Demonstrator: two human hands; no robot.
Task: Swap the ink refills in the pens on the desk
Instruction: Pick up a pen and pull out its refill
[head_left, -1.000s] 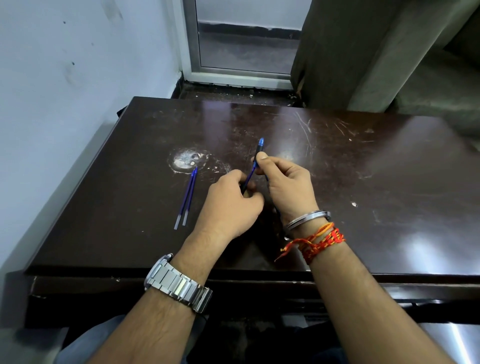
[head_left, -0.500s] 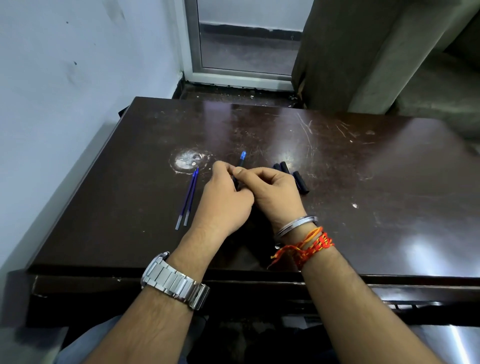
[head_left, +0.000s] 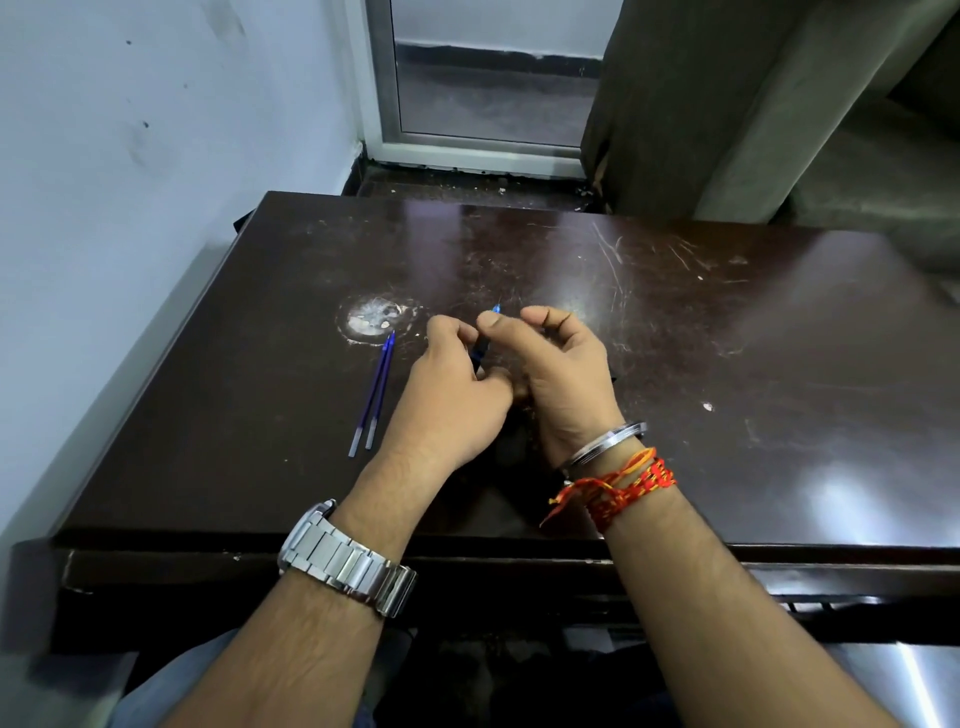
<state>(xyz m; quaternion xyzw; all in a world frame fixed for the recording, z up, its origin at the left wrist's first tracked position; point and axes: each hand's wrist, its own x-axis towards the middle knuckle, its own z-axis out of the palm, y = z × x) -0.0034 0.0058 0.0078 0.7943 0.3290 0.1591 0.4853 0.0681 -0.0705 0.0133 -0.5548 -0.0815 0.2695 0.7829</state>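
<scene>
Both hands are close together over the middle of the dark desk (head_left: 727, 364), and their fingers touch. They hold one pen (head_left: 481, 351) between them. The left hand (head_left: 452, 400) has its fingers curled round the low, dark part of the pen. The right hand (head_left: 563, 379) pinches the top part with its thumb, and its other fingers are bent. Most of the pen is hidden inside the two hands. Only its little blue tip pokes out above the thumb, pointing away from the person. Two thin blue refills (head_left: 375, 395) lie side by side on the desk, just left of the left hand, and no hand touches them. Their far ends sit just below a round white mark (head_left: 376, 318). The left wrist has a silver watch (head_left: 348, 564).
</scene>
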